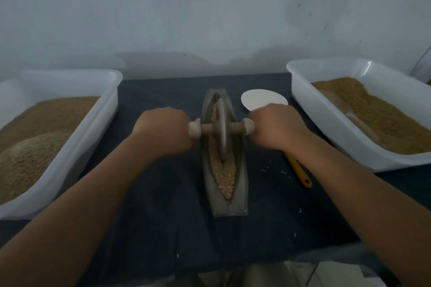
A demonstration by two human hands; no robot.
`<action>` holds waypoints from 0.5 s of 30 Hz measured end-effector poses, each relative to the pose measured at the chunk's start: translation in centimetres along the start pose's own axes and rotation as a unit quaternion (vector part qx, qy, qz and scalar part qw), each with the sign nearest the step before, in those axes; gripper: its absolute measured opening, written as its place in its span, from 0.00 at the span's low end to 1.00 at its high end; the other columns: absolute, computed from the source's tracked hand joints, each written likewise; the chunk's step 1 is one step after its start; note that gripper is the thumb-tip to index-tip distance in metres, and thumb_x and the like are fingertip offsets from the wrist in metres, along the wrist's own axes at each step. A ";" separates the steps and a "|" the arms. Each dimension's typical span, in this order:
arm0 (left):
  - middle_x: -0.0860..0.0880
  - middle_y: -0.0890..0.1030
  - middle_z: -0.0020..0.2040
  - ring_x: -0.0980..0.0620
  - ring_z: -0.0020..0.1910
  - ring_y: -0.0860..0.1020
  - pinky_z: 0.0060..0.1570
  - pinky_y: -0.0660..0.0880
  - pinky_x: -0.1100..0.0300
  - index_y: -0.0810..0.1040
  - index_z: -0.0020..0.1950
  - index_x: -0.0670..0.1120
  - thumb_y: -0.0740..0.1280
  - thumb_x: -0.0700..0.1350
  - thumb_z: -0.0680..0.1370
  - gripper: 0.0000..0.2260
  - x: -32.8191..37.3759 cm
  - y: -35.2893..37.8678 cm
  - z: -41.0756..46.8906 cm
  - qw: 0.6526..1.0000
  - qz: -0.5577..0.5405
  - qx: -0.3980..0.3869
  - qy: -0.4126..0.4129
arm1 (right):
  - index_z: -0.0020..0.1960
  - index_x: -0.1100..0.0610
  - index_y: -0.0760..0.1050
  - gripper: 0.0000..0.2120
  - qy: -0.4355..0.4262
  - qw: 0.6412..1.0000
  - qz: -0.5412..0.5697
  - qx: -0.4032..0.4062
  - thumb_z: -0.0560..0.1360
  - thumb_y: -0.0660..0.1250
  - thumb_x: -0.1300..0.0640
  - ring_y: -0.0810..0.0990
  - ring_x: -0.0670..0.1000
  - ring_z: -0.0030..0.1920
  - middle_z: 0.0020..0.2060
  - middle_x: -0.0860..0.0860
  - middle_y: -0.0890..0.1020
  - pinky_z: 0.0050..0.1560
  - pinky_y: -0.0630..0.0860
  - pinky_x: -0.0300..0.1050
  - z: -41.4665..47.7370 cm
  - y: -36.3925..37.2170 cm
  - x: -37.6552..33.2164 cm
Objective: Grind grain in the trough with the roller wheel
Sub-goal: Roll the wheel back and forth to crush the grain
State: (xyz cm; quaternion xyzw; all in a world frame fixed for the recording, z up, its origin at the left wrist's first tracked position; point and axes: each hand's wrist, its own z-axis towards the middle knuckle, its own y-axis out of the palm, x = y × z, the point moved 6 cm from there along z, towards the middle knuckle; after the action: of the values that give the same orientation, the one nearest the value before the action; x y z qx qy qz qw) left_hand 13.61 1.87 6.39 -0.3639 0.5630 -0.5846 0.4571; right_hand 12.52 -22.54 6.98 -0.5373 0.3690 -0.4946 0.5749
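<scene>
Two hands work at the centre of the frame. The left hand [163,133] and the right hand [275,128] are each curled tightly round one end of a turned wooden axle with knobbed collars. The axle passes through the roller wheel [221,128], a thin, dull grey disc standing upright on its edge. The wheel sits in the groove of the trough [240,200], a long, boat-shaped grey vessel with pointed ends, lying lengthwise on a dark, matte cloth [163,228]. Pale, coarse grain [225,177] fills the groove, mostly below the wheel in the frame. A few crumbs dot the cloth to the right.

At left and right stand two white, smooth plastic tubs, the left tub [100,119] and the right tub [326,121], both heaped with fine brown meal. A flat white disc [261,99] lies above the right hand. A yellow utensil handle [300,173] shows below it.
</scene>
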 end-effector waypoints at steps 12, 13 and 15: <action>0.55 0.78 0.30 0.57 0.30 0.76 0.29 0.70 0.61 0.76 0.34 0.51 0.67 0.56 0.65 0.09 0.2 0.3 -2.9 0.994 -0.040 -0.095 0.042 | 0.31 0.47 0.71 0.14 -0.022 0.999 0.022 -0.013 0.67 0.59 0.39 0.73 0.45 0.26 0.24 0.45 0.74 0.25 0.65 0.42 -4.1 -0.2 -0.1; 0.55 0.77 0.29 0.58 0.29 0.76 0.28 0.68 0.61 0.76 0.33 0.52 0.66 0.56 0.65 0.09 0.0 0.6 -3.3 0.993 -0.047 -0.100 0.043 | 0.30 0.48 0.70 0.14 -0.028 0.999 0.020 -0.005 0.67 0.58 0.39 0.72 0.45 0.24 0.23 0.45 0.73 0.25 0.63 0.41 -4.7 -0.4 -0.2; 0.55 0.78 0.29 0.57 0.29 0.77 0.29 0.69 0.61 0.76 0.33 0.51 0.66 0.56 0.66 0.09 0.0 0.8 -2.5 0.993 -0.047 -0.105 0.037 | 0.31 0.48 0.71 0.13 -0.025 0.999 0.015 -0.019 0.69 0.61 0.41 0.74 0.46 0.27 0.26 0.45 0.74 0.26 0.65 0.42 -3.7 -0.3 -0.1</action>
State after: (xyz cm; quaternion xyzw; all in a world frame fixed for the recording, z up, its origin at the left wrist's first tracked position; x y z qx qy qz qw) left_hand 11.36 2.74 5.36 -0.4139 0.6205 -0.5557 0.3673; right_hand 8.93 -23.36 6.67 -0.5545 0.3718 -0.4648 0.5815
